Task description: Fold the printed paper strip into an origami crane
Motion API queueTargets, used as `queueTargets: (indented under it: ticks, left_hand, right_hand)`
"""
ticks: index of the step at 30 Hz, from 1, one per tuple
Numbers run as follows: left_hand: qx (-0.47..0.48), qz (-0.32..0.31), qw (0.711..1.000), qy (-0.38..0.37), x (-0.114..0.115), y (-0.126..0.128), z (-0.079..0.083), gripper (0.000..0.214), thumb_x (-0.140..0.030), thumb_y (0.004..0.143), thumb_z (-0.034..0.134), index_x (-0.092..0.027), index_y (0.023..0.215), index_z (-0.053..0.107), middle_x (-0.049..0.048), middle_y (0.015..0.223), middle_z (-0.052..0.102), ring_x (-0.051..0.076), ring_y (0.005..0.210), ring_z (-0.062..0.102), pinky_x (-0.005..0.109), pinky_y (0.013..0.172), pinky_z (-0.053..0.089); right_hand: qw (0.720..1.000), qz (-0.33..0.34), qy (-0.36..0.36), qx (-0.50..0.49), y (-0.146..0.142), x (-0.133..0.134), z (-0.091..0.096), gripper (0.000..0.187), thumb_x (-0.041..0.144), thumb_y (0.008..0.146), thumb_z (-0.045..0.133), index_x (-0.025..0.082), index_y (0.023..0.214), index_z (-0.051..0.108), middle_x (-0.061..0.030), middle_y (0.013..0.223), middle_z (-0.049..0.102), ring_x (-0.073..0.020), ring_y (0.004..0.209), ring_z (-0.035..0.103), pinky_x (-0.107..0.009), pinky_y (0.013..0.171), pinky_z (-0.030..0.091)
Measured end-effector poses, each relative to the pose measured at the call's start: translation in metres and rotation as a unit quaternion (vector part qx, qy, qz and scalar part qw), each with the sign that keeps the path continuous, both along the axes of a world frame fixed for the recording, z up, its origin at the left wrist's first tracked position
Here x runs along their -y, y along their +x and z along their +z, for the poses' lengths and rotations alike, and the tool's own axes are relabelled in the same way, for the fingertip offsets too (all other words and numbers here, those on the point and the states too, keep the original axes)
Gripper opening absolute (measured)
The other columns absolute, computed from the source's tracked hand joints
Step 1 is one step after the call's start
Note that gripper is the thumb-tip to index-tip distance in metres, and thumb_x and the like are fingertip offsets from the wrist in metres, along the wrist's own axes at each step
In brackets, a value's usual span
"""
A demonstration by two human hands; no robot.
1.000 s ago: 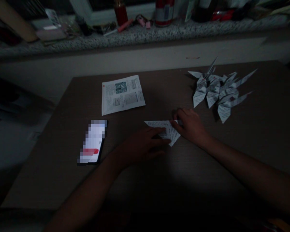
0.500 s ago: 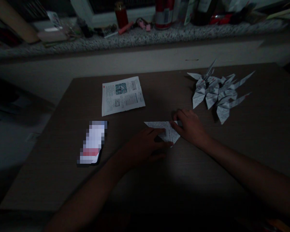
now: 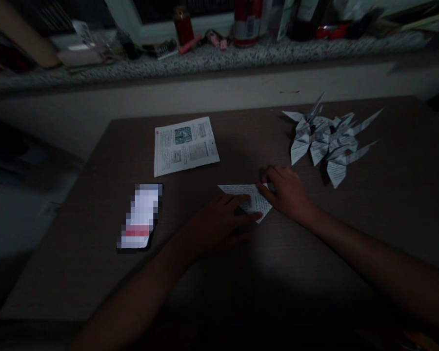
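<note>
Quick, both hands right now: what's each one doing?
Left hand: open, fingers pressed flat on the folded paper.
Right hand: fingers curled at the paper's right corner; pinching or pressing cannot be told.

Printed paper triangle (image 3: 254,199); matt wood-grain table (image 3: 314,253).

The table (image 3: 249,273) bears one phone (image 3: 141,216), one printed sheet (image 3: 185,145), one folded triangle (image 3: 254,199) and several paper cranes (image 3: 327,139) (overlapping, uncountable).

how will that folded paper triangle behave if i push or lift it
The folded paper triangle looks like thin printed sheet: probably very light, drooping if lifted by a corner. Flat on the smooth table, it likely slides easily unless the left hand pins it.
</note>
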State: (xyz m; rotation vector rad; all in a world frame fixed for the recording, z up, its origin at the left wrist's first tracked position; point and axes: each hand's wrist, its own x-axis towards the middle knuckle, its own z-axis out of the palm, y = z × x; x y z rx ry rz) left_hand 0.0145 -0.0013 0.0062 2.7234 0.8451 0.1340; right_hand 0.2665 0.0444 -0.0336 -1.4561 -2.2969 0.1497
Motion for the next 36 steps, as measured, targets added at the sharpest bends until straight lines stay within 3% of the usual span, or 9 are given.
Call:
queueTargets:
  ticks: [10,16,20,26,31,36]
  left_hand:
    - [-0.001,0.006,1.0,-0.002,0.0,0.0,0.001,0.049,-0.043,0.1,0.064,-0.033,0.148,0.057,0.0117,0.16,0.045,0.034,0.142,0.047,0.052,0.112,0.046]
    - [0.026,-0.04,0.999,-0.018,-0.001,0.003,-0.002,0.046,-0.039,0.104,0.058,-0.023,0.147,0.056,0.0071,0.163,0.046,0.028,0.151,0.04,0.047,0.123,0.037]
    - [0.031,-0.035,0.998,-0.03,-0.001,0.005,-0.004,0.044,-0.04,0.105,0.057,-0.025,0.146,0.056,0.0059,0.163,0.046,0.026,0.151,0.041,0.045,0.122,0.039]
    - [0.009,-0.005,1.0,-0.023,0.005,0.011,0.001,0.048,-0.039,0.104,0.059,-0.024,0.149,0.053,0.0071,0.163,0.046,0.027,0.15,0.042,0.045,0.12,0.041]
    - [0.006,0.01,1.0,-0.02,0.008,0.015,0.002,0.048,-0.038,0.105,0.057,-0.023,0.15,0.053,0.0086,0.161,0.047,0.028,0.15,0.043,0.045,0.119,0.042]
    - [-0.002,0.011,1.0,-0.026,0.008,0.014,0.001,0.05,-0.036,0.105,0.056,-0.024,0.153,0.048,0.0087,0.162,0.047,0.027,0.149,0.044,0.045,0.119,0.043]
  right_hand:
    - [1.0,0.0,0.0,0.012,0.0,-0.001,-0.001,0.016,0.036,0.1,0.055,0.021,0.096,0.058,-0.0091,0.095,0.063,-0.0287,0.089,0.056,-0.04,0.08,0.039]
    - [1.0,0.0,0.003,0.008,0.0,-0.001,0.0,0.016,0.036,0.099,0.056,0.021,0.098,0.059,-0.01,0.096,0.064,-0.0297,0.09,0.056,-0.04,0.08,0.04]
    - [1.0,0.004,0.001,0.003,0.0,-0.001,0.0,0.017,0.037,0.1,0.055,0.021,0.098,0.06,-0.0105,0.096,0.064,-0.0299,0.09,0.056,-0.041,0.08,0.041]
    - [0.999,0.02,0.038,-0.001,0.006,0.003,0.011,0.025,0.039,0.103,0.053,0.019,0.109,0.067,-0.0139,0.112,0.067,-0.0334,0.107,0.059,-0.047,0.092,0.045]
    - [0.993,0.116,0.023,-0.014,0.021,0.03,0.022,0.035,0.035,0.105,0.052,0.016,0.132,0.064,-0.0162,0.135,0.067,-0.0317,0.126,0.061,-0.049,0.104,0.05]
    - [0.979,0.203,0.009,0.01,0.035,0.069,0.015,0.042,0.03,0.104,0.054,0.023,0.145,0.06,-0.0128,0.145,0.064,-0.0321,0.135,0.059,-0.055,0.11,0.052]
